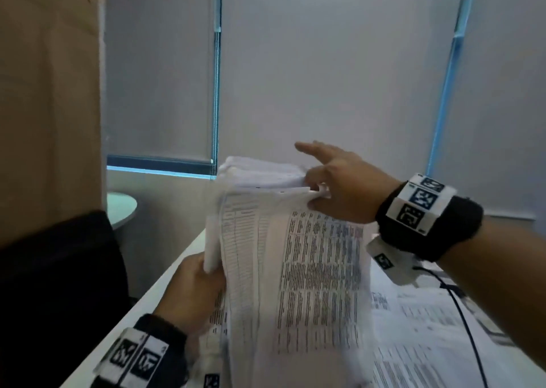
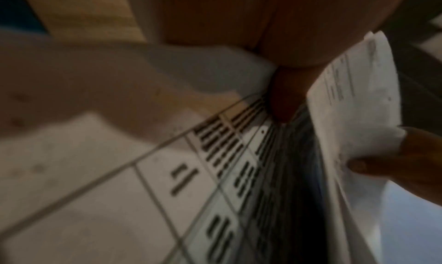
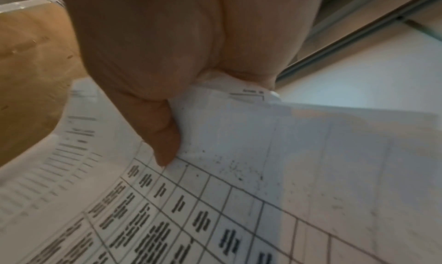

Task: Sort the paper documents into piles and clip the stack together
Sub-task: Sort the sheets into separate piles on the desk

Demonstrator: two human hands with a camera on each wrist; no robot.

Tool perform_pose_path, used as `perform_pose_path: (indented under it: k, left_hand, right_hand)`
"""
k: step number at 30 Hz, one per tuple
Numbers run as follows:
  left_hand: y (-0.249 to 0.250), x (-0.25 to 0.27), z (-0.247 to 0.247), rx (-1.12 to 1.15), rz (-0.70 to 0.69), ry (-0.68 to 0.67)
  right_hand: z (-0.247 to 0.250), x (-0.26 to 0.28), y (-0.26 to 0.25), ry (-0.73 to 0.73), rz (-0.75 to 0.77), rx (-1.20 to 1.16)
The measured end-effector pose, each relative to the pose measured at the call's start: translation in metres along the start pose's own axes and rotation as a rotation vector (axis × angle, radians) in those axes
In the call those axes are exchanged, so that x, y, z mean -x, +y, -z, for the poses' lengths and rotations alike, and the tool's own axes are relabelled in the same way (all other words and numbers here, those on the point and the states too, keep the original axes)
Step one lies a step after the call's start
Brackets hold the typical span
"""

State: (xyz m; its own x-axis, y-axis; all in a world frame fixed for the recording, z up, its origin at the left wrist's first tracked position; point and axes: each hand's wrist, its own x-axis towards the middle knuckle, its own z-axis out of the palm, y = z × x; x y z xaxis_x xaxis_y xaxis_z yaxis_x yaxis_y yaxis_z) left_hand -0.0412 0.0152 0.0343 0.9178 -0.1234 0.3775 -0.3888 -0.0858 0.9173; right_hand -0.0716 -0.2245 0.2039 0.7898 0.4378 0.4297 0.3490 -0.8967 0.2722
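A thick stack of printed paper documents (image 1: 292,263) stands upright above the white table (image 1: 153,296). My left hand (image 1: 195,287) grips its lower left edge, fingers behind and thumb in front. My right hand (image 1: 334,186) pinches the top right corner of the front sheets, index finger stretched forward. The left wrist view shows table-printed pages (image 2: 191,183) fanned apart, with a thumb tip between them and a fingertip behind the rear sheets (image 2: 354,107). In the right wrist view my thumb presses on the top corner of a gridded sheet (image 3: 239,173). No clip is in view.
More printed sheets (image 1: 428,343) lie spread on the table at the right, with a black cable (image 1: 464,322) running across them. A tall brown cardboard box (image 1: 50,92) stands at the left. A dark chair back (image 1: 59,284) and a round white table (image 1: 121,207) are beyond the left edge.
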Motion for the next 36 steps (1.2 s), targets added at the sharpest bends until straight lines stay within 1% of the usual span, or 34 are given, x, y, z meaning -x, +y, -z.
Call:
perform_pose_path:
  k: [3, 5, 8, 9, 11, 13, 15, 19, 20, 25, 28, 33, 36]
  left_hand:
    - [0.01, 0.004, -0.01, -0.022, -0.032, -0.091]
    - [0.016, 0.006, -0.016, -0.009, -0.054, -0.09]
    - [0.022, 0.013, -0.021, 0.126, 0.007, -0.015]
    - [0.021, 0.014, -0.022, 0.18, 0.023, -0.01]
    - [0.018, 0.019, -0.026, 0.263, 0.039, -0.062]
    - [0.015, 0.022, -0.031, 0.218, 0.022, -0.085]
    - [0.015, 0.026, -0.038, 0.204, 0.047, -0.093]
    - [0.006, 0.026, -0.042, -0.102, 0.016, -0.01]
    - [0.005, 0.025, -0.04, -0.135, 0.022, 0.018]
    - [-0.002, 0.022, -0.033, -0.137, 0.053, 0.117]
    - [-0.003, 0.021, -0.03, -0.112, 0.047, 0.137]
    - [-0.002, 0.021, -0.034, -0.013, 0.074, 0.117]
    - [-0.006, 0.018, -0.032, 0.005, 0.07, 0.151]
  right_hand:
    - [0.005, 0.0, 0.003, 0.02, 0.013, -0.064]
    - [0.006, 0.005, 0.004, 0.044, -0.017, -0.076]
    - [0.002, 0.014, 0.005, 0.065, -0.055, -0.068]
    - [0.0, 0.016, 0.006, 0.066, -0.066, -0.069]
    - [-0.002, 0.02, 0.007, 0.07, -0.084, -0.074]
    - [-0.002, 0.021, 0.008, 0.081, -0.094, -0.076]
    - [0.001, 0.021, 0.007, 0.092, -0.092, -0.08]
    - [0.003, 0.022, 0.001, 0.114, -0.074, -0.084]
    - [0.003, 0.023, 0.0, 0.116, -0.071, -0.083]
    - [0.002, 0.025, -0.005, 0.116, -0.031, -0.102]
    - [0.002, 0.023, -0.008, 0.145, -0.025, -0.114]
    - [-0.006, 0.018, -0.007, 0.199, -0.009, -0.123]
    - [-0.021, 0.021, 0.0, 0.235, -0.024, -0.205]
